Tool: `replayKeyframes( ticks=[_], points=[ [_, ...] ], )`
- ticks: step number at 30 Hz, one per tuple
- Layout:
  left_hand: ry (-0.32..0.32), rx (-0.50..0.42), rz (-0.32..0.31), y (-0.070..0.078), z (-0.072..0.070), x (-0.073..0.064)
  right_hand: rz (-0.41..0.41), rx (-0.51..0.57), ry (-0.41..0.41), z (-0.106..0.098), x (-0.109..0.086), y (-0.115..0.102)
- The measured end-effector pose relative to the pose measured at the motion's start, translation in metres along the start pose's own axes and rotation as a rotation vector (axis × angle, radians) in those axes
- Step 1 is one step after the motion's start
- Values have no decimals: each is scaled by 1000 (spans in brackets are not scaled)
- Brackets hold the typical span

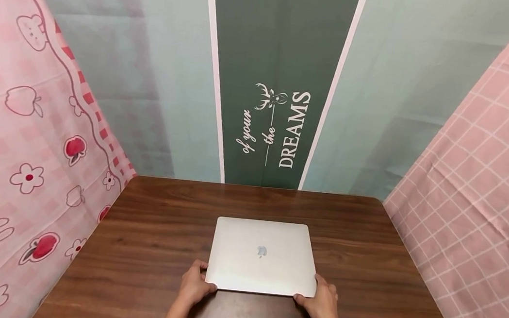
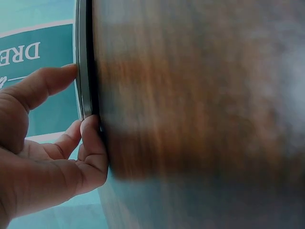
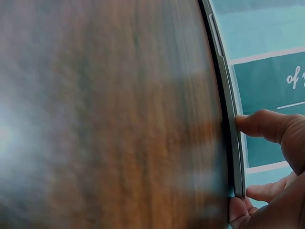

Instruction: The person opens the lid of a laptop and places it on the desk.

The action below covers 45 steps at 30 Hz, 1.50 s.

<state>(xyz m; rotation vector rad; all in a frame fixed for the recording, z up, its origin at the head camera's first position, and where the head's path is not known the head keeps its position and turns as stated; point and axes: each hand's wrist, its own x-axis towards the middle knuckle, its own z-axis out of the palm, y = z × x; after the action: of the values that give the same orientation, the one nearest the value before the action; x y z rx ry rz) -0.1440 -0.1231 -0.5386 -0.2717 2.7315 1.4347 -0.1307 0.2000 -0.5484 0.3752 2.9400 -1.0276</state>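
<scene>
Evidently, the laptop (image 1: 260,276) is laid closed on the wooden table (image 1: 152,250), its lid (image 1: 240,241) facing up and marked at the middle with an apple logo (image 1: 262,251). The laptop's near left corner is pinched by the left hand (image 1: 195,283), thumb at the front and fingers bent along the side; its near right corner is gripped likewise by the right hand (image 1: 322,300). Whether any fingertips are tucked underneath cannot quite be told, since the underside is hidden. For a sound hold, it is judged, even pressure should be applied at both corners, so that the laptop is kept level and its lid is not pried up by the thumbs. Behind the laptop a green curtain (image 1: 284,34) is hung; to its left, a fruit-print cloth (image 1: 33,131) is seen, and to its right, a checked cloth (image 1: 475,201).
</scene>
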Motion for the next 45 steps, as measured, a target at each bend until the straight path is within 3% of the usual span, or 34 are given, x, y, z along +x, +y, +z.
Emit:
replayKeyframes(
  ticks=[12,21,27,31,34,40,43,45],
  points=[
    [-30,32,19,-2,-8,-11,-8,31,0,-2,-18,3],
    [-43,31,11,-2,-8,-13,9,51,-1,-3,-21,3],
    [-97,-50,28,-6,-10,-13,25,52,-20,-5,-20,3],
    [-146,-123,49,-8,-20,-14,15,31,-54,-7,-21,-14],
    [-144,-103,96,-7,-25,-15,-57,-27,-68,-10,-21,-35],
    [-105,114,273,-4,-28,-17,-290,-283,-139,-3,-25,-69],
    [-109,199,302,-4,-27,-17,-419,-401,-146,7,-27,-81],
    [-106,241,303,-6,-26,-15,-511,-447,-103,14,-28,-88]
  ],
)
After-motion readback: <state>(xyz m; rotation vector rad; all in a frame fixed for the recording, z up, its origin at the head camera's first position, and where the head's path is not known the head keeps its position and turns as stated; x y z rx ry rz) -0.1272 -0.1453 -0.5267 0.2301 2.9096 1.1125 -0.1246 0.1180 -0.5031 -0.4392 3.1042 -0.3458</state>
